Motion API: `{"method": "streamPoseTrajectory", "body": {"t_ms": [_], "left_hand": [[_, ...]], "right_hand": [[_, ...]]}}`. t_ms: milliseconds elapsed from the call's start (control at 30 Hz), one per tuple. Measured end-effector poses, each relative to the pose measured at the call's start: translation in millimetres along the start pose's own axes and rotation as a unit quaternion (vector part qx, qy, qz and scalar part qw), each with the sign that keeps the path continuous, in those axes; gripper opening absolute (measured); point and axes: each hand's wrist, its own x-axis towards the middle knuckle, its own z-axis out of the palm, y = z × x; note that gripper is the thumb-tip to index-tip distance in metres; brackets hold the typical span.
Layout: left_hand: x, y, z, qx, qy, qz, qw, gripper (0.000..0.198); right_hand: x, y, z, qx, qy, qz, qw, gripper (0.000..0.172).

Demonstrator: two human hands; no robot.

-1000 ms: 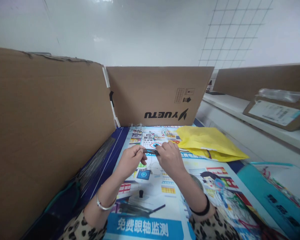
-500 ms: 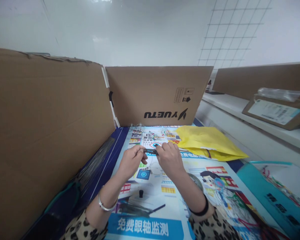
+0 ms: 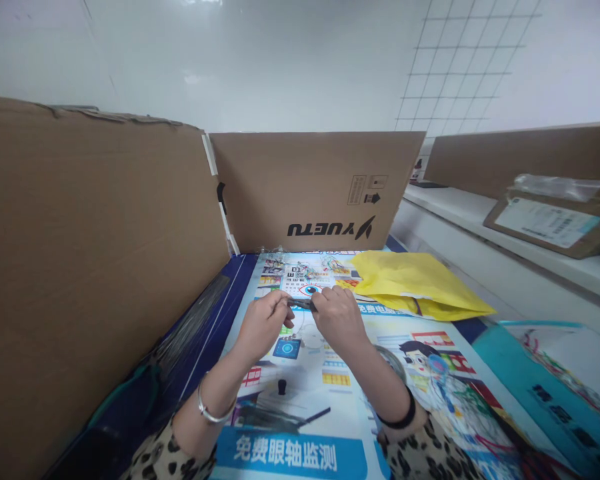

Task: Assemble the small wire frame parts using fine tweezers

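Tool (image 3: pixel 301 304), dark & prob. pliers, is sitting btwn the two hands, above the sheet (image 3: pixel 350 423) that's covering the table. R hand (image 3: pixel 339 313) is gripping its R end, fingers curled round & hiding the handles, so only a short mid part is showing. L hand (image 3: pixel 267 317) is keeping its fingers narrow, thumb & index pinching right at the tool's L end; can't tell if they're holding the tip itself or smth tiny. Thin strand (image 3: pixel 303 327) is looping below the hands, too faint to trace; its ends are getting lost vs the print. R forearm is partly covering a round thing (image 3: pixel 392 361), can't tell what. Small black cap (image 3: pixel 282 387) is standing nearer the wearer; dark bundle (image 3: pixel 273 420) close by is looking blurry, maybe printed, maybe real. Yellow bag (image 3: pixel 415 283) is lying beyond R hand, its contents mostly hidden. Tangle (image 3: pixel 473 420) at R is blurring into the print. Teal box (image 3: pixel 535 393) is running out of view at R edge, as is the parcel (image 3: pixel 543 220) on the shelf. Both sleeves (image 3: pixel 175 447) are getting cut off at the bottom. Wires (image 3: pixel 195 317) are lying along the L cardboard (image 3: pixel 90 253), near ends fading into shadow.
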Motion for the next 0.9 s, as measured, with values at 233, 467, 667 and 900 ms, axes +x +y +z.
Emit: {"method": "streamPoseTrajectory", "body": {"t_ms": [233, 467, 667, 900], "left_hand": [[1, -2, -1.7, 0.021, -0.010, -0.001, 1.000, 0.020], [3, 0, -11.4, 0.023, -0.078, 0.017, 0.997, 0.021], [5, 0, -16.8, -0.047, -0.143, -0.016, 0.989, 0.019], [6, -1, -17.5, -0.124, -0.179, -0.056, 0.974, 0.018]], "right_hand": [[0, 0, 1, -0.004, -0.006, -0.002, 1.000, 0.009], [1, 3, -1, 0.004, 0.013, -0.025, 1.000, 0.008], [2, 3, -2, 0.021, 0.012, -0.046, 0.999, 0.009], [0, 4, 1, 0.030, 0.031, -0.060, 0.997, 0.012]]}}
